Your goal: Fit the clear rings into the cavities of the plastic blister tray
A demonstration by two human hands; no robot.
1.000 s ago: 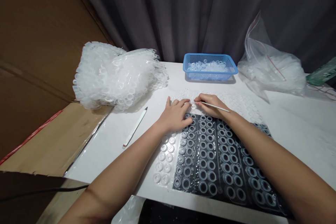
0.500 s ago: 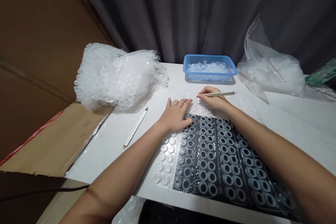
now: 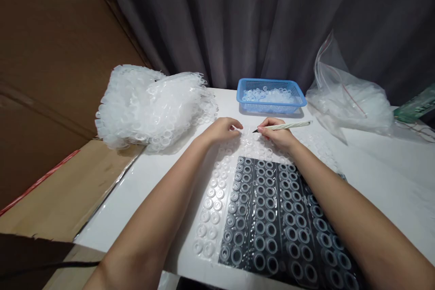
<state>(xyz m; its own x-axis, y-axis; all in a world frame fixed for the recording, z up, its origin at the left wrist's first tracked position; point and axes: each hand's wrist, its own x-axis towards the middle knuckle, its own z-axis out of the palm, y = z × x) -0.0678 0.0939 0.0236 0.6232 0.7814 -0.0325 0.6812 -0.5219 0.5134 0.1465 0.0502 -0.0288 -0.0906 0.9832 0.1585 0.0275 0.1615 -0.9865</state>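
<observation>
A clear plastic sheet [image 3: 260, 204] with rows of round, ring-like pieces lies on the table, part of it over a black backing. My right hand [image 3: 277, 133] is closed around a slim white pen-shaped tool [image 3: 299, 124]. Its dark pointed tip is low over the sheet's far part. Left of that tip, my left hand [image 3: 226, 129] is at the sheet's far end, fingers bent and thumb apart from the index finger. Nothing shows between them. Some of its fingers are hidden behind the hand.
A blue basket [image 3: 242, 105] with small translucent rings stands at the back. Left of it lies a heap of clear plastic sheets [image 3: 152, 104]; to the right is a clear zip bag [image 3: 356, 99] with pale contents. Cardboard [image 3: 64, 181] borders the left, a grey curtain [image 3: 238, 18] the rear.
My left hand has lifted off its flat spread and moved farther back, fingers now bent. The right hand keeps the tool, shifted slightly. My left arm now covers where a similar tool lay.
</observation>
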